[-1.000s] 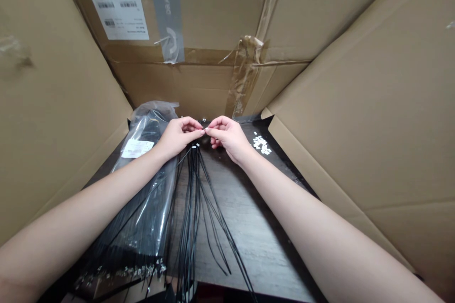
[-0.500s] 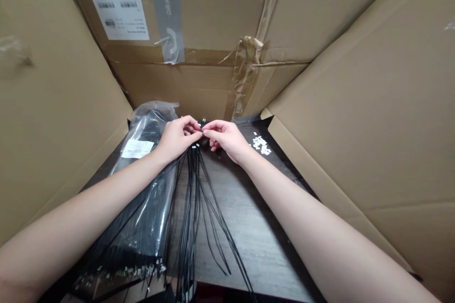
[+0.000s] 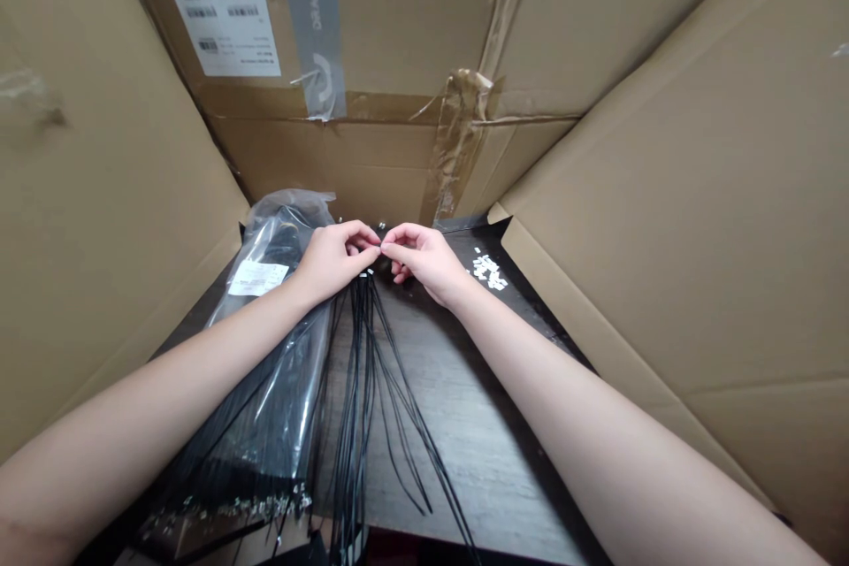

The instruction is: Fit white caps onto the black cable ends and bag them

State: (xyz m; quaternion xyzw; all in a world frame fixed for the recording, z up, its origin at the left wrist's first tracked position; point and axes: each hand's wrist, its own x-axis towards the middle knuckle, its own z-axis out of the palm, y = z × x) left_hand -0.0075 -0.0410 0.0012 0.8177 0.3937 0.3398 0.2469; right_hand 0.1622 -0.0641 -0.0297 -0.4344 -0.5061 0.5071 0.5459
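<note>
My left hand (image 3: 335,255) and my right hand (image 3: 422,255) meet fingertip to fingertip at the far end of a dark wooden table (image 3: 464,424). Both are closed in a pinch around the top end of a thin black cord, where a tiny white piece shows between the fingers. A loose bundle of black cords (image 3: 363,389) fans from the hands toward me. Left of it, under my left forearm, lies a clear plastic bag (image 3: 265,389) full of more black cords, with a white label (image 3: 258,278).
A small pile of tiny white pieces (image 3: 488,269) lies on the table right of my right hand. Tall cardboard boxes wall in the table: one at the back (image 3: 398,53) with a shipping label, one on the left (image 3: 99,212), one on the right (image 3: 683,212).
Both hands stay pinched together at the cord ends. The fingers shift slightly against each other; nothing else has moved.
</note>
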